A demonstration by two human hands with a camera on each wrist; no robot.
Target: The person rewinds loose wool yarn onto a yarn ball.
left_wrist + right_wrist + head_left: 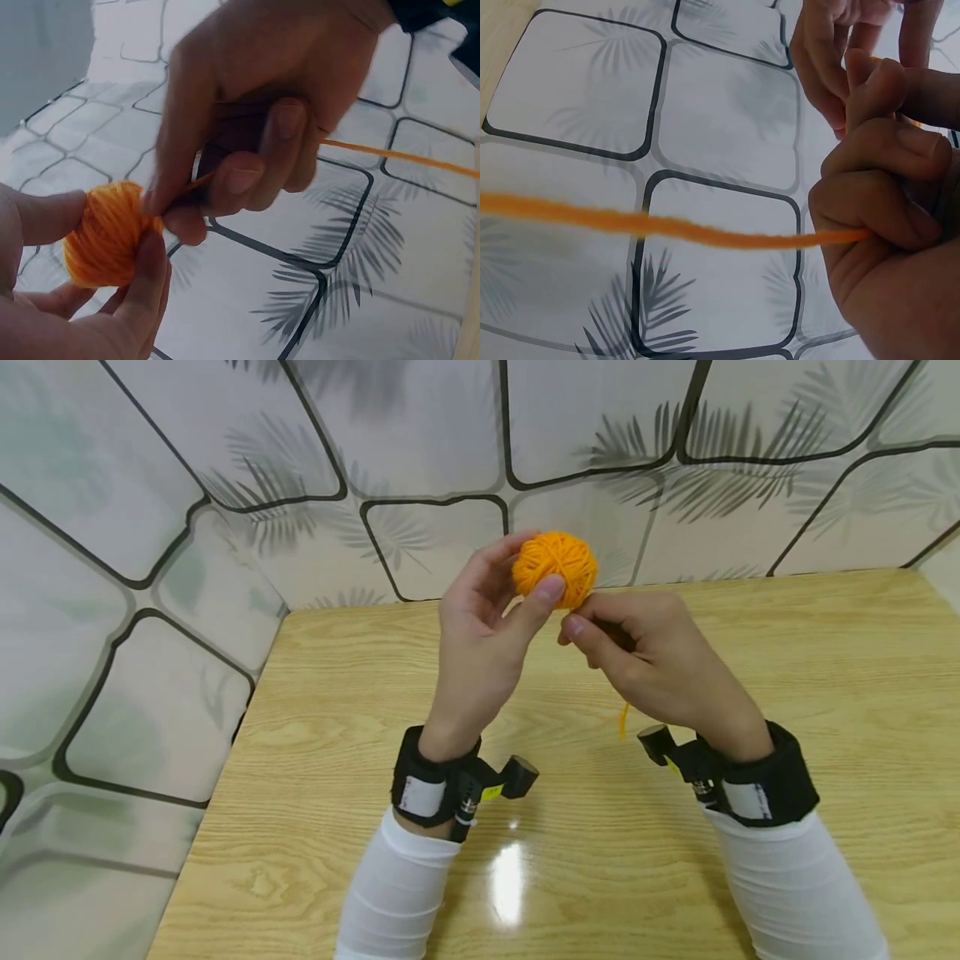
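An orange ball of yarn is held up over the table's far edge in the head view. My left hand grips it between thumb and fingers. Close against the ball, my right hand pinches the yarn strand with thumb and forefinger, its other fingers curled. In the left wrist view the yarn ball sits at the lower left, and the strand leaves the right hand toward the right. The right wrist view shows the same strand running into the curled fingers; there the ball is mostly hidden behind the hands.
A light wooden table lies below both hands. Behind and to the left stand walls patterned with dark-outlined stone shapes and leaves. Each wrist wears a black strap with a small camera, the left strap and the right strap.
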